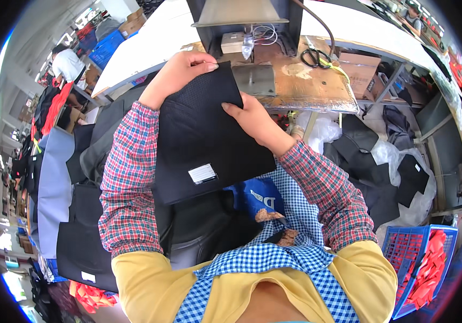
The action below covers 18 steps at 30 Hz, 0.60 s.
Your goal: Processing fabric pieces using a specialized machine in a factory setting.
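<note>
A black fabric piece (209, 140) with a small white label (203, 173) hangs between my hands, its top edge near the worktable. My left hand (185, 72) pinches its upper left corner, thumb on top. At the right edge my right hand (255, 121) grips it, thumb on the front and fingers behind. Just beyond the fabric stands a machine (244, 32) with a metal plate (255, 79) set in the worn wooden table (306, 89). Black-handled scissors (315, 56) lie on the wood right of the machine.
More black pieces (83, 245) lie to my left, beside a grey-blue cloth (56, 177). At right, black pieces (368, 183) rest on clear plastic, above a blue crate (403, 258) of red pieces (430, 264). Another person (68, 64) is at far left, and one (413, 21) at far right.
</note>
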Each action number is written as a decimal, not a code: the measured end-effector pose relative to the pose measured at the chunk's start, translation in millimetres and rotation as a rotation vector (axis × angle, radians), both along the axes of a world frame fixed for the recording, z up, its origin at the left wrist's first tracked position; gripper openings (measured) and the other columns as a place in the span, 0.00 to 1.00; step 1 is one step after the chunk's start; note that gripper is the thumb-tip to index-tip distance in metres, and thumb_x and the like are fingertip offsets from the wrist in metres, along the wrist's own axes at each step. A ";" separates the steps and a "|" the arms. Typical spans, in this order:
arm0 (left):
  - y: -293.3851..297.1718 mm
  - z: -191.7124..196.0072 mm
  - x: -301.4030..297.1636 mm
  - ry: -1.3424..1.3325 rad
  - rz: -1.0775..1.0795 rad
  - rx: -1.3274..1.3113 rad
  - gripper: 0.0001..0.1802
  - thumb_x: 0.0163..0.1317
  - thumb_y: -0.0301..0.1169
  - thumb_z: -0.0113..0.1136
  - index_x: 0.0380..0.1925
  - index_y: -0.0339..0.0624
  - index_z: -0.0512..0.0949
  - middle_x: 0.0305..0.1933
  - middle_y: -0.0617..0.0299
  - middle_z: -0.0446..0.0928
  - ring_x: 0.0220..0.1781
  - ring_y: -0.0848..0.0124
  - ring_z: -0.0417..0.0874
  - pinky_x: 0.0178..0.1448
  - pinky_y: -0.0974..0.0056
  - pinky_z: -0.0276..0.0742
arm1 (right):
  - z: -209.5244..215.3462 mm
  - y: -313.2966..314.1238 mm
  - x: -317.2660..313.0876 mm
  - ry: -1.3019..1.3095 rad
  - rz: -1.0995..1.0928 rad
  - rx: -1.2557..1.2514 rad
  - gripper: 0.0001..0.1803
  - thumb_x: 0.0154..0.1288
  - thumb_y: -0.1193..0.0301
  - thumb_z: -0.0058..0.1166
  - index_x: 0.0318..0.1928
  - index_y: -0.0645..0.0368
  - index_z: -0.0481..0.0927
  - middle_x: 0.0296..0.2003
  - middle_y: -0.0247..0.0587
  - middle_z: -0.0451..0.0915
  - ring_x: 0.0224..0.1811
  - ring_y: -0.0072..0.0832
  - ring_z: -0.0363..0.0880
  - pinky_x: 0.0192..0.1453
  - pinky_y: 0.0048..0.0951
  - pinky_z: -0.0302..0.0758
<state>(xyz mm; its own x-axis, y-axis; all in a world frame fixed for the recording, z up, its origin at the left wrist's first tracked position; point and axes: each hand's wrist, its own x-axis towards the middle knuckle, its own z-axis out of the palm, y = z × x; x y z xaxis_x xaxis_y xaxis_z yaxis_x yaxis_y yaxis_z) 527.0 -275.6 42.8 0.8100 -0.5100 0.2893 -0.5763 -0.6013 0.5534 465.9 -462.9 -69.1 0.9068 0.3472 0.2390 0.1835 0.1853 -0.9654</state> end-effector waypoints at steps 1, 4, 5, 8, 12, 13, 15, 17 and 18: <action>-3.2 -2.4 9.6 0.007 0.004 0.000 0.12 0.65 0.32 0.61 0.42 0.33 0.82 0.32 0.63 0.82 0.35 0.78 0.79 0.44 0.70 0.75 | -0.6 -0.8 6.0 0.054 0.010 0.051 0.15 0.68 0.74 0.50 0.52 0.67 0.75 0.42 0.44 0.82 0.45 0.27 0.79 0.52 0.31 0.74; -7.9 -7.8 33.0 -0.016 -0.008 0.001 0.13 0.65 0.33 0.62 0.42 0.34 0.82 0.32 0.62 0.82 0.36 0.77 0.79 0.45 0.70 0.75 | 0.0 -2.5 19.9 0.093 -0.011 0.070 0.15 0.68 0.74 0.50 0.52 0.67 0.75 0.43 0.43 0.82 0.45 0.27 0.79 0.52 0.30 0.74; -7.9 -10.2 38.4 -0.052 -0.018 0.000 0.13 0.65 0.33 0.61 0.41 0.34 0.82 0.32 0.62 0.82 0.36 0.77 0.79 0.45 0.70 0.75 | 0.5 -3.1 23.3 0.076 -0.035 0.035 0.15 0.68 0.75 0.50 0.52 0.68 0.75 0.43 0.43 0.82 0.45 0.27 0.79 0.52 0.30 0.74; -17.6 -11.8 49.6 -0.039 -0.018 0.009 0.12 0.65 0.33 0.62 0.41 0.35 0.82 0.33 0.63 0.82 0.36 0.78 0.79 0.45 0.70 0.75 | -3.3 -9.7 35.4 0.063 -0.076 -0.006 0.14 0.68 0.75 0.49 0.52 0.68 0.76 0.43 0.43 0.82 0.45 0.27 0.80 0.52 0.30 0.75; -19.3 -11.8 54.3 0.017 -0.015 0.020 0.12 0.65 0.35 0.61 0.40 0.35 0.82 0.36 0.67 0.82 0.40 0.79 0.78 0.50 0.71 0.73 | 2.4 -11.9 32.0 0.131 -0.083 0.016 0.14 0.68 0.75 0.50 0.52 0.67 0.76 0.43 0.43 0.82 0.45 0.28 0.80 0.52 0.30 0.75; -21.3 -11.5 54.1 0.018 -0.019 0.018 0.12 0.65 0.35 0.61 0.40 0.35 0.82 0.36 0.67 0.82 0.40 0.79 0.78 0.50 0.71 0.73 | 2.2 -13.2 31.6 0.125 -0.081 0.021 0.14 0.68 0.75 0.50 0.52 0.67 0.76 0.43 0.43 0.82 0.45 0.28 0.80 0.52 0.29 0.75; -22.9 -11.3 52.6 0.026 0.003 0.032 0.12 0.65 0.35 0.61 0.40 0.36 0.82 0.36 0.67 0.82 0.40 0.80 0.78 0.50 0.71 0.73 | 2.5 -15.0 30.4 0.119 -0.081 0.025 0.14 0.68 0.75 0.50 0.52 0.67 0.76 0.43 0.43 0.82 0.46 0.27 0.80 0.52 0.29 0.74; -24.6 -11.6 51.5 0.036 -0.002 0.024 0.12 0.65 0.35 0.61 0.40 0.36 0.82 0.36 0.67 0.82 0.40 0.80 0.78 0.50 0.71 0.73 | 3.5 -15.8 28.5 0.127 -0.068 0.052 0.14 0.69 0.76 0.49 0.53 0.67 0.76 0.44 0.43 0.82 0.46 0.27 0.80 0.53 0.29 0.74; -24.2 -12.1 51.0 0.046 -0.004 0.017 0.12 0.65 0.35 0.61 0.40 0.36 0.82 0.36 0.67 0.82 0.40 0.80 0.78 0.50 0.71 0.73 | 3.7 -15.7 27.3 0.125 -0.067 0.053 0.14 0.69 0.76 0.49 0.53 0.67 0.76 0.44 0.43 0.82 0.46 0.27 0.80 0.53 0.29 0.74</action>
<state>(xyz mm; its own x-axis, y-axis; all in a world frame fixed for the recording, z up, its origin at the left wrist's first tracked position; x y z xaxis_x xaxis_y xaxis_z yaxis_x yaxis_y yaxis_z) 578.0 -299.8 30.7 0.8202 -0.5177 0.2436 -0.5531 -0.6084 0.5692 493.1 -478.6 -65.4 0.9515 0.2746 0.1388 0.0759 0.2275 -0.9708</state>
